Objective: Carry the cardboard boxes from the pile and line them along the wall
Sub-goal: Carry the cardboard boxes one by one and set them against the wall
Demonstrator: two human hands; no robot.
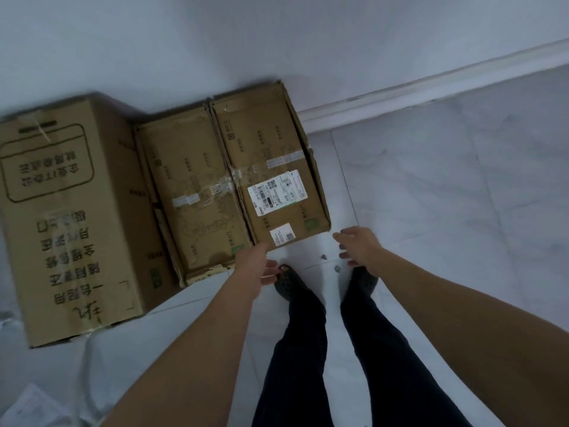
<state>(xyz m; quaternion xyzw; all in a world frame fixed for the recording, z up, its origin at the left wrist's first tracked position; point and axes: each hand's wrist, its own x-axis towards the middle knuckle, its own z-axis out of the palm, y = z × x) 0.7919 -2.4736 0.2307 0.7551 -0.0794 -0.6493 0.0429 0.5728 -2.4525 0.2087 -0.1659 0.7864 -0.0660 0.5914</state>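
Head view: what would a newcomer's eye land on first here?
A tall box at left, a middle box and a labelled box stand in a row against the white wall. The left hand and right hand hang open by the labelled box's near corners, holding nothing.

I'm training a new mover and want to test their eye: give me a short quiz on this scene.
1. How many cardboard boxes stand along the wall?
2. True or false: the right hand is open and holds nothing.
3. Which box bears the white label? A tall left box, B middle box, C right box.
Key: 1 three; 2 true; 3 C.
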